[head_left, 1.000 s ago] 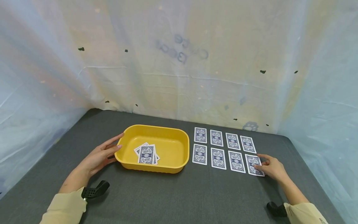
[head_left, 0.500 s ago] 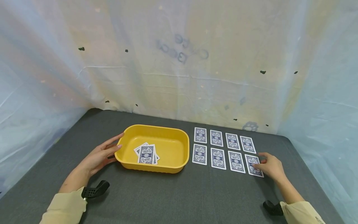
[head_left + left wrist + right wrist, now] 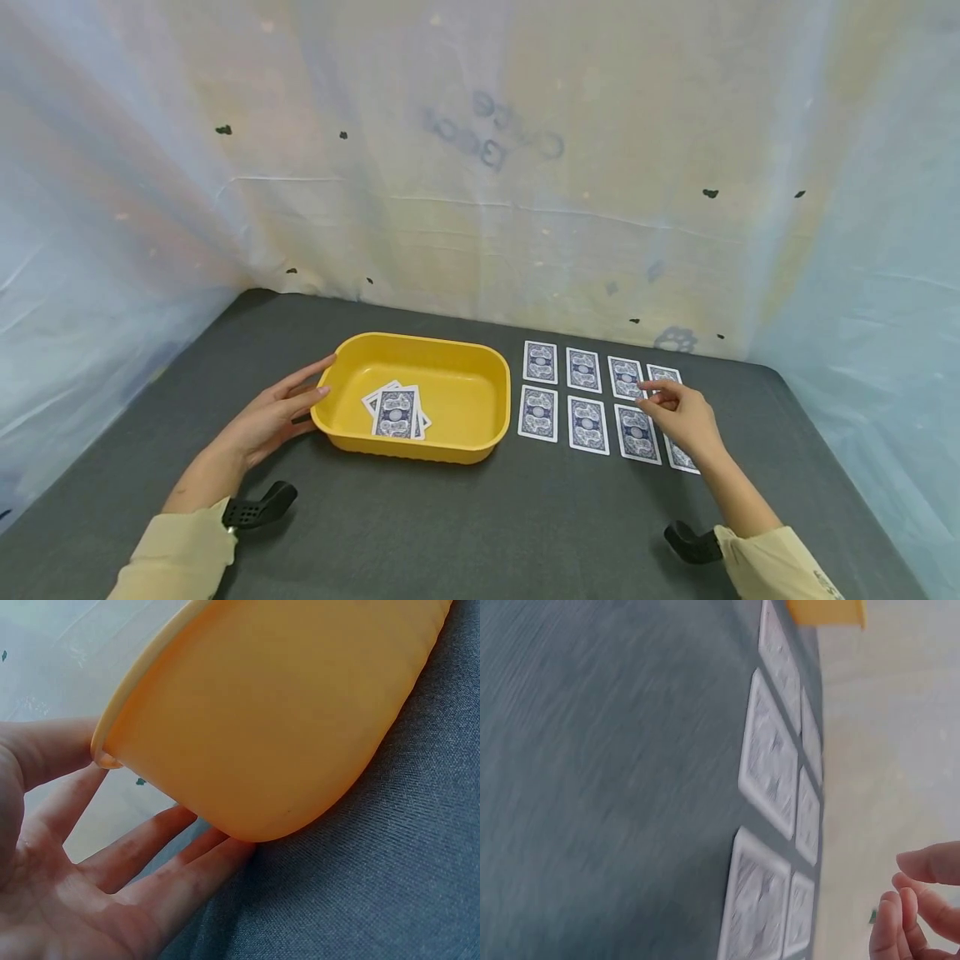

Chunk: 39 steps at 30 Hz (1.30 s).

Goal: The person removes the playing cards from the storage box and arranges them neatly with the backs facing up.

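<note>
In the head view my left hand (image 3: 258, 425) holds the left end of a yellow plastic tray (image 3: 450, 450). Its thumb lies over the rim, while the other fingers spread along the outer wall in the left wrist view. A few patterned blue-backed playing cards (image 3: 395, 412) overlap inside the tray. To its right, two rows of similar face-down playing cards (image 3: 588, 425) lie on the table. My right hand (image 3: 686, 423) hovers over the right end of these rows, hiding parts of the end cards. Thumb and fingertips are close together, with nothing seen between them.
A dark grey cloth-covered table (image 3: 450, 533) carries everything. Pale translucent sheeting (image 3: 525, 233) encloses its back and sides. Each wrist wears a black mount, the left wrist mount (image 3: 258, 508) and the right wrist mount (image 3: 692, 543).
My right hand has left the near right-end card and moved up and left over the rows. That card shifted slightly beforehand. The left hand and tray have stayed in place.
</note>
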Each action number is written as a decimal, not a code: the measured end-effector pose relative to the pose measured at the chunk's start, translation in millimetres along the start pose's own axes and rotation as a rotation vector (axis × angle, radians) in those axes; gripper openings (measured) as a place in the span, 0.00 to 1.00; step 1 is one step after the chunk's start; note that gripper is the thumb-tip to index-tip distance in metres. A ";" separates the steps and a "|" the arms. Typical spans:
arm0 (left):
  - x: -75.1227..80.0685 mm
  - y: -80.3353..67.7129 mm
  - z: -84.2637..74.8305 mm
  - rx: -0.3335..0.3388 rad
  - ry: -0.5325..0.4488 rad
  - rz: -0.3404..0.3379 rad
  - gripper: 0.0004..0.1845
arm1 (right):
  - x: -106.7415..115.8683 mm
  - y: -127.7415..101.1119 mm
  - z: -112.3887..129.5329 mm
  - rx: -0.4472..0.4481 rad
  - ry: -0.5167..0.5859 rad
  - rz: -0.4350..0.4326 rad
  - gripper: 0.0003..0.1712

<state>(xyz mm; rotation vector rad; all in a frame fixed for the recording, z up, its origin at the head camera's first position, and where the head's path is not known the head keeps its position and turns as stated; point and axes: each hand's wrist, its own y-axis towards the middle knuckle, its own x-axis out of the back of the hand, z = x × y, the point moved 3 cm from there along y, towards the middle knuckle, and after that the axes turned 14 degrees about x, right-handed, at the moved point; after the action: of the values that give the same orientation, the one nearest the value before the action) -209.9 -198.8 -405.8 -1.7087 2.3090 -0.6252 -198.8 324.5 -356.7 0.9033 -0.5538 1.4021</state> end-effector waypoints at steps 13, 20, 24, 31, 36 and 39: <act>1.8 -1.9 1.0 -0.025 -0.003 0.000 0.36 | -18.5 16.4 49.5 0.084 0.159 -0.024 0.15; 1.0 -1.2 0.4 -0.002 -0.009 -0.020 0.36 | -36.3 26.2 78.1 0.146 0.266 -0.031 0.12; -0.4 -1.0 0.0 0.001 -0.009 -0.017 0.36 | -46.6 30.0 92.6 0.159 0.308 -0.030 0.12; -1.1 -1.0 0.5 -0.002 -0.009 -0.013 0.36 | -63.8 37.4 119.3 0.183 0.389 -0.015 0.11; -0.5 -0.6 1.0 -0.005 -0.005 -0.016 0.36 | -76.0 41.2 138.4 0.195 0.424 -0.001 0.11; 0.0 -0.5 1.1 -0.007 -0.004 -0.018 0.36 | -83.1 44.0 148.3 0.210 0.440 0.001 0.12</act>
<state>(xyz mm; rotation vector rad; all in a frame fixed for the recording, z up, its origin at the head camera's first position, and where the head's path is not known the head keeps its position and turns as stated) -209.0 -199.2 -406.6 -1.7342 2.2987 -0.6168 -226.2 153.2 -329.3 0.7244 -0.0758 1.6207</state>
